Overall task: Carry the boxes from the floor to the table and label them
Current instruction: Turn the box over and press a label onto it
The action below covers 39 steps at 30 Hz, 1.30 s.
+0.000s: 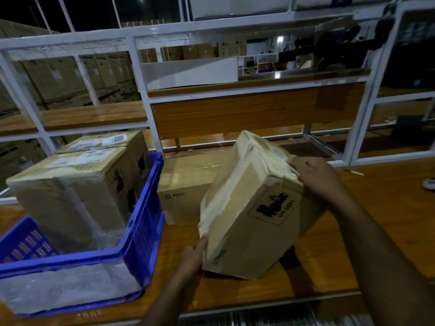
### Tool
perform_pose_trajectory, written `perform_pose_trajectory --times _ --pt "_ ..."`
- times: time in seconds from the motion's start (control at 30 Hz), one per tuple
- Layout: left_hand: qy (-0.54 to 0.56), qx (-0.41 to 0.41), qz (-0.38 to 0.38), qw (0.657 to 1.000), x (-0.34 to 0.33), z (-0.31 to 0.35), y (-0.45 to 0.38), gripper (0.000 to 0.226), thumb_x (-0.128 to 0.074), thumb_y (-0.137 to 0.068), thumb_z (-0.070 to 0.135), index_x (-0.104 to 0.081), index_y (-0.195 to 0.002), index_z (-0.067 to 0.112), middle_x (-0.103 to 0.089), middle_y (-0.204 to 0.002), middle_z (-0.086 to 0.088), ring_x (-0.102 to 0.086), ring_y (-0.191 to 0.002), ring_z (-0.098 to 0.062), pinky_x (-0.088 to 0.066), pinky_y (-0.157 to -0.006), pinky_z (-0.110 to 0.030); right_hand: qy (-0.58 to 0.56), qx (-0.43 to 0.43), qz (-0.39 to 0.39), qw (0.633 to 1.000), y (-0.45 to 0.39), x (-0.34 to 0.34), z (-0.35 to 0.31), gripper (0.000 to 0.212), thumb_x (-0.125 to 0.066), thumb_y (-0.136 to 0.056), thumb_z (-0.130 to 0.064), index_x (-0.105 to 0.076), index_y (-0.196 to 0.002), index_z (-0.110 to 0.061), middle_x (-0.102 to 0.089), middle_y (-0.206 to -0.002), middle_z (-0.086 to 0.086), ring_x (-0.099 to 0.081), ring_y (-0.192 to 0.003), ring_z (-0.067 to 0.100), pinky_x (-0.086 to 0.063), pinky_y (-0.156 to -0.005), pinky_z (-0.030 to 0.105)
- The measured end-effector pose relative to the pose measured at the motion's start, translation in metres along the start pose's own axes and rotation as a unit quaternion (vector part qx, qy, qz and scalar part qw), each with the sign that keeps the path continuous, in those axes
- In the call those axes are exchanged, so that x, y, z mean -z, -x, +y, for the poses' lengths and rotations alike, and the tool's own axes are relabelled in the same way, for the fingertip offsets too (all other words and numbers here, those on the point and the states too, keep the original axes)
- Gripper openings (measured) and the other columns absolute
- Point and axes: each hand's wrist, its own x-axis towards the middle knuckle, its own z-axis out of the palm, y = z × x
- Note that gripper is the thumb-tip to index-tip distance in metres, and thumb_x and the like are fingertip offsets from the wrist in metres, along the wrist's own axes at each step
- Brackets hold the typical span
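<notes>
Fingers of the left hand and right hand grip opposite corners of the tilted, tape-wrapped brown cardboard box, seemingly stiff, slick and light over the wooden bench.

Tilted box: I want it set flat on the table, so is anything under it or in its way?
Nothing visible lies under the tilted box, held by the left hand and right hand. The Pico box sits close behind, the crate to its left; the table in front is bare.

Both hands hold a tilted, tape-wrapped brown cardboard box over the wooden bench, left hand at its near corner, right hand gripping its far edge; a blue plastic crate beside it holds two labelled cardboard boxes.
</notes>
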Motion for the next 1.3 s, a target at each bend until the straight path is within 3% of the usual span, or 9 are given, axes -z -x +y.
perform_pose_trajectory --times 0.17,0.3,0.4,0.5,0.7,0.8,1.0,1.17,1.3 --pt "0.057 -0.033 -0.040 0.997 -0.010 0.022 0.011 0.049 -0.059 -0.095 0.051 -0.064 -0.122 0.010 -0.074 -0.104 -0.019 -0.074 -0.087 -0.033 -0.057 -0.058 -0.033 -0.037 -0.091 -0.013 0.995 0.012 0.019 0.020 0.069 -0.023 -0.095 -0.073 -0.067 -0.098 -0.020 -0.058 -0.098 0.004 -0.054 -0.089 0.020 -0.039 -0.083 0.036" --pt "0.077 -0.053 -0.049 0.994 -0.005 0.040 0.019 0.050 -0.068 -0.090 0.046 -0.050 -0.130 0.022 -0.070 -0.114 -0.015 -0.073 -0.095 -0.034 -0.061 -0.078 -0.053 -0.151 -0.141 -0.110 0.972 0.032 0.023 0.050 0.053 -0.023 -0.093 -0.073 -0.062 -0.095 -0.038 -0.064 -0.092 -0.009 -0.060 -0.084 0.010 -0.044 -0.070 0.033" --pt "0.001 -0.120 -0.019 0.993 0.002 0.055 0.034 0.038 -0.064 -0.095 0.038 -0.049 -0.125 0.022 -0.064 -0.111 -0.005 -0.069 -0.090 -0.020 -0.057 -0.061 -0.030 -0.160 -0.168 -0.133 0.964 0.041 0.016 0.079 0.042 -0.038 -0.094 -0.067 -0.066 -0.103 -0.037 -0.073 -0.098 -0.001 -0.069 -0.090 0.021 -0.052 -0.070 0.038" --pt "-0.097 -0.183 -0.008 0.978 0.015 0.076 0.045 0.039 -0.065 -0.092 0.045 -0.046 -0.123 0.033 -0.059 -0.119 0.005 -0.062 -0.094 -0.009 -0.051 -0.066 -0.027 -0.109 -0.192 -0.183 0.958 0.044 0.002 0.103 0.039 -0.054 -0.096 -0.050 -0.069 -0.114 -0.019 -0.076 -0.098 0.005 -0.072 -0.091 0.024 -0.058 -0.078 0.041" --pt "-0.300 -0.332 0.014 0.894 0.031 0.138 0.073 0.064 -0.066 -0.089 0.054 -0.043 -0.145 0.033 -0.047 -0.127 0.020 -0.051 -0.103 0.003 -0.041 -0.068 -0.010 -0.154 -0.239 -0.260 0.923 0.041 -0.024 0.118 0.034 -0.061 -0.092 -0.044 -0.058 -0.119 -0.023 -0.069 -0.114 0.010 -0.065 -0.105 0.030 -0.055 -0.090 0.046" --pt "-0.384 -0.401 0.008 0.832 0.038 0.168 0.081 0.083 -0.058 -0.078 0.072 -0.037 -0.152 0.038 -0.046 -0.147 0.014 -0.049 -0.127 -0.009 -0.050 -0.095 -0.031 -0.229 -0.258 -0.277 0.897 0.047 -0.056 0.127 0.030 -0.062 -0.094 -0.036 -0.056 -0.121 -0.025 -0.070 -0.119 0.007 -0.061 -0.115 0.029 -0.047 -0.104 0.052" --pt "-0.489 -0.455 -0.033 0.743 0.039 0.203 0.082 0.065 -0.064 -0.096 0.027 -0.034 -0.154 0.037 -0.042 -0.155 0.007 -0.042 -0.125 -0.002 -0.038 -0.091 -0.014 -0.362 -0.320 -0.270 0.833 0.072 -0.135 0.112 0.023 -0.062 -0.098 -0.021 -0.062 -0.121 -0.017 -0.072 -0.115 0.010 -0.066 -0.110 0.029 -0.056 -0.093 0.048" --pt "-0.498 -0.448 -0.056 0.740 0.042 0.189 0.080 0.069 -0.063 -0.094 0.009 -0.039 -0.150 0.039 -0.046 -0.148 0.010 -0.047 -0.126 -0.005 -0.047 -0.096 -0.021 -0.163 -0.303 -0.372 0.862 0.088 -0.164 0.093 0.024 -0.060 -0.100 -0.028 -0.062 -0.103 -0.005 -0.070 -0.079 0.012 -0.066 -0.067 0.022 -0.053 -0.062 0.033" --pt "-0.464 -0.459 -0.084 0.753 0.051 0.171 0.073 0.058 -0.064 -0.092 0.010 -0.049 -0.142 0.034 -0.050 -0.148 0.014 -0.044 -0.136 -0.002 -0.045 -0.110 -0.035 -0.084 -0.127 -0.270 0.951 0.069 -0.139 0.062 0.027 -0.055 -0.101 -0.023 -0.062 -0.078 -0.010 -0.063 -0.064 0.000 -0.059 -0.054 0.014 -0.048 -0.055 0.026"
